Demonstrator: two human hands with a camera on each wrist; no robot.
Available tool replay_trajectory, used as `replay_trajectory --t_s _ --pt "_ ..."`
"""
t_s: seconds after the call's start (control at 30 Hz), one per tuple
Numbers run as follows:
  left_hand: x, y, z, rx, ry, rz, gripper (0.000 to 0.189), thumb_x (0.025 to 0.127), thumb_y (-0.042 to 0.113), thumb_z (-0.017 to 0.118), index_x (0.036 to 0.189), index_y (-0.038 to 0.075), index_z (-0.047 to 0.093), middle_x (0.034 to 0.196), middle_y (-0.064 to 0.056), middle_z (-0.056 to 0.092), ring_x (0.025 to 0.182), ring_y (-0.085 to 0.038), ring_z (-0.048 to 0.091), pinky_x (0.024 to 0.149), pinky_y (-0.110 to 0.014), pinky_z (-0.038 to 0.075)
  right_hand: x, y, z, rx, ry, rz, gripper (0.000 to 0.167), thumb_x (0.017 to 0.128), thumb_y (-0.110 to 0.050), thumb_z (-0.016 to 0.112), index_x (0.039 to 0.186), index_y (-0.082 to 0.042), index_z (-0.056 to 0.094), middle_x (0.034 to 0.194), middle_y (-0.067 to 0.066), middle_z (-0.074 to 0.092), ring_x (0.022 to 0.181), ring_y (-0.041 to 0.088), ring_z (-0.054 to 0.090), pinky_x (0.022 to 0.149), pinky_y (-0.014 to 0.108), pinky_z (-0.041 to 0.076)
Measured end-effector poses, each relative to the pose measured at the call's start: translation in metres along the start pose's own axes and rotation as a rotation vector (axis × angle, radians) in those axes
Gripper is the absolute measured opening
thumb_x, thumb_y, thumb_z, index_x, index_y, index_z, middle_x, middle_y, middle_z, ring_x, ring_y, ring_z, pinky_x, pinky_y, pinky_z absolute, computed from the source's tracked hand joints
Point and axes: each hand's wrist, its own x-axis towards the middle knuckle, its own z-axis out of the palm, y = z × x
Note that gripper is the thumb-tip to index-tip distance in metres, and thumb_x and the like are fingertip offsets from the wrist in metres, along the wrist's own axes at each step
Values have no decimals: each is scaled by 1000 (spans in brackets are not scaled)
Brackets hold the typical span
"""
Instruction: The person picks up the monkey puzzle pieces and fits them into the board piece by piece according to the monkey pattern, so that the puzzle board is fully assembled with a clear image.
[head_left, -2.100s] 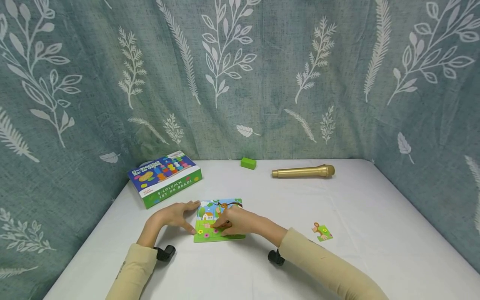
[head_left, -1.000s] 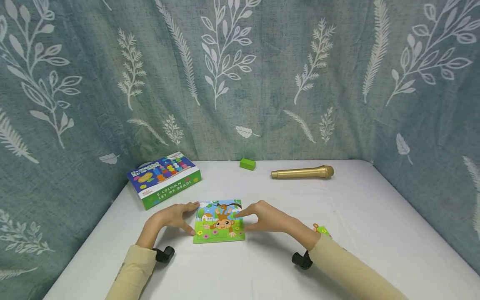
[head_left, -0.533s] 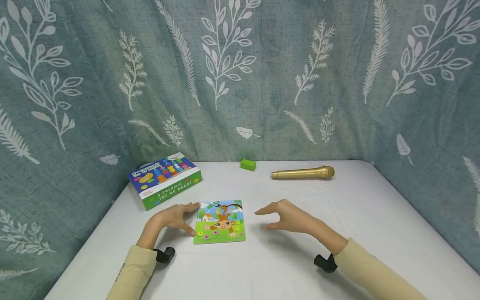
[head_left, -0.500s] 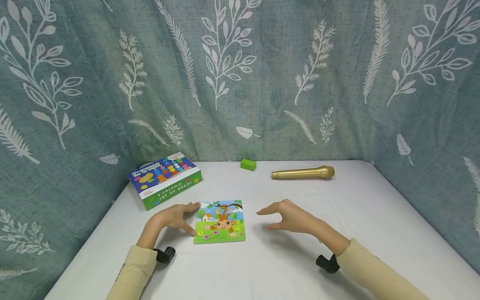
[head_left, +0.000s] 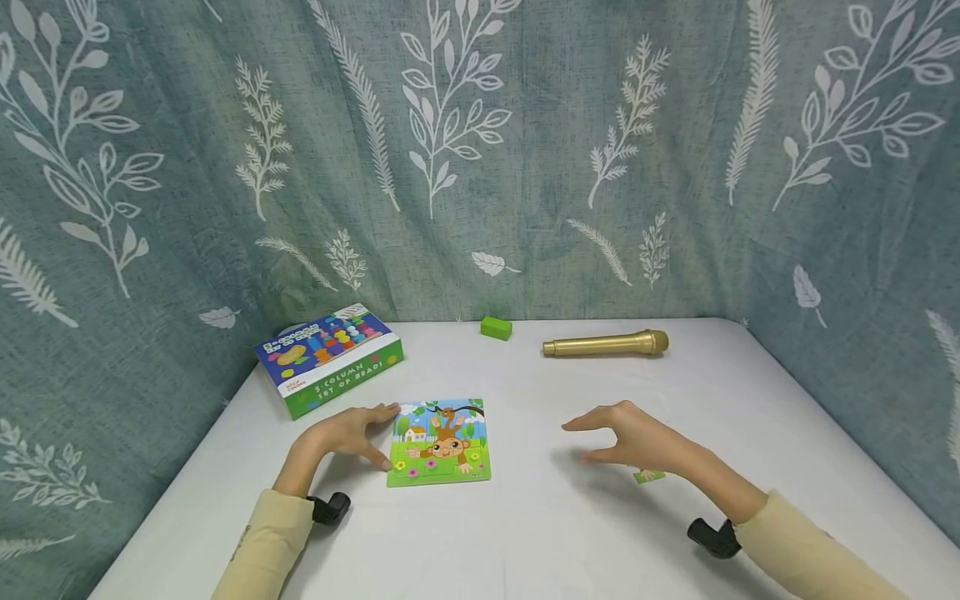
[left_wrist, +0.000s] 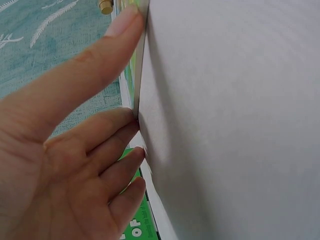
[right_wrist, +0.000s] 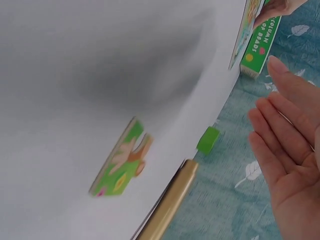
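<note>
A square jigsaw puzzle [head_left: 442,467] with a hanging monkey picture lies flat on the white table. At its left edge rests my left hand [head_left: 348,432], thumb at the lower corner and fingertips at the upper one. In the left wrist view the thumb and fingers [left_wrist: 112,132] touch the puzzle's edge without curling round it. My right hand [head_left: 648,437] hovers over the table to the puzzle's right, fingers apart and holding nothing. Below it lies a loose puzzle piece [head_left: 648,477], partly hidden in the head view; the right wrist view shows the green piece [right_wrist: 117,167] whole but blurred.
A bead-set box [head_left: 330,358] sits at the back left. Along the back edge lie a green block [head_left: 496,327] and a gold toy microphone [head_left: 606,344]. A leaf-patterned curtain [head_left: 480,167] surrounds the table's back and sides.
My right hand has lifted off the puzzle and moved right, to above the loose piece, uncovering the monkey picture. The left hand stays at the puzzle's edge.
</note>
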Motion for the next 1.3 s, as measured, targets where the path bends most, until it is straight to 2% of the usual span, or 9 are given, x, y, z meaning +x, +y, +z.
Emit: replay_trajectory --t_s 0.13,0.23,0.3,0.37,0.43,0.5,0.73,1.0,1.3 --pt "0 1 -1 6 2 0 98 67 32 88 148 8 38 155 -16 28 142 -38 23 113 -57 20 -15 6 -7 4 -21 22 42 81 -13 78 121 -7 67 119 4 68 108 22 64 88 41 54" --pt "-1 2 -1 9 1 -1 98 68 31 88 148 7 38 155 -17 28 142 -38 23 114 -56 20 -25 12 -12 32 -46 49 43 82 -12 77 123 -6 66 119 7 67 72 5 63 79 38 55" --pt "-2 3 -2 11 -1 -2 98 68 31 88 148 7 37 154 -17 28 142 -39 23 113 -57 20 -31 17 -14 45 -61 57 44 82 -12 77 123 -5 66 119 9 67 67 5 58 73 37 53" --pt "-2 4 -2 13 -2 -2 98 68 31 88 148 6 37 154 -18 28 141 -39 23 113 -57 20 -37 23 -17 47 -74 63 45 81 -14 78 124 -5 66 120 10 67 70 8 62 73 37 53" --pt "-2 3 -2 14 -3 -2 98 68 31 88 148 6 37 154 -18 28 141 -39 23 113 -57 20 -41 28 -18 36 -83 57 46 81 -18 78 124 -5 66 119 10 67 93 21 67 79 41 56" --pt "-2 4 -2 14 -2 -1 98 68 32 88 148 6 37 154 -18 28 141 -39 23 113 -57 20 -45 33 -20 27 -83 51 48 80 -22 79 123 -5 66 119 10 67 110 31 62 83 46 55" --pt "-2 3 -2 11 0 0 98 67 32 88 148 6 38 154 -18 28 142 -39 23 113 -57 20 -53 46 -20 21 -104 61 51 79 -30 79 122 -5 67 117 8 68 109 33 62 87 47 54" --pt "0 1 -1 17 -5 -3 99 68 34 88 149 7 37 154 -17 28 141 -39 23 113 -57 20 -60 56 -17 37 -143 155 55 78 -31 79 124 -4 65 121 7 67 112 30 61 92 50 49" --pt "0 3 -1 24 -20 -14 100 68 35 87 149 8 35 155 -17 27 142 -39 22 114 -57 19 -63 60 -10 3 -85 130 49 78 -31 80 118 -5 69 117 7 68 110 30 62 90 48 51"
